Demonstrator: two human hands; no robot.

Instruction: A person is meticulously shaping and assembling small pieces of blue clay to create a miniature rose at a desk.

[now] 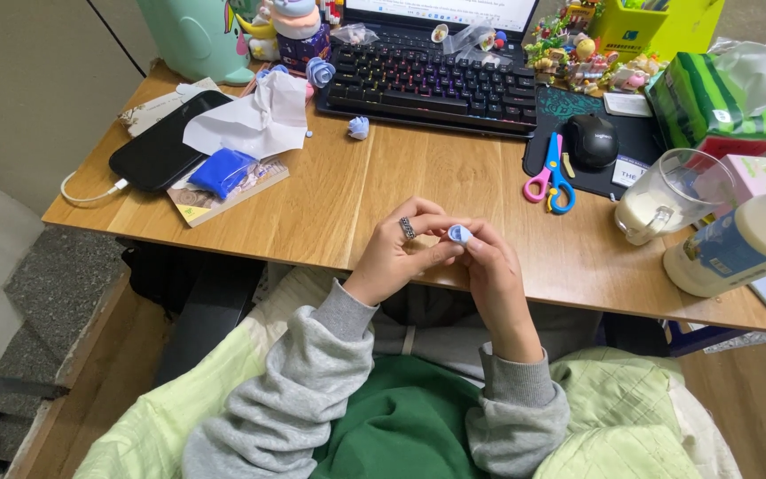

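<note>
Both hands meet at the near edge of the wooden desk (339, 186). A small light-blue clay piece (459, 233) is pinched between the fingertips of my left hand (401, 253) and my right hand (494, 266). My left hand wears a dark ring. Two more light-blue clay shapes lie farther back: one (359, 128) in front of the keyboard (432, 80), and a rose-like one (319, 71) at the keyboard's left corner. A blue lump in a clear bag (222, 171) lies on a book at the left.
Scissors (551, 177) with pink and blue handles and a black mouse (590, 140) sit on a dark mat. A glass mug (671, 195) and a white bottle (742, 239) stand at right. A black phone (166, 142) and white paper (254, 120) lie at left.
</note>
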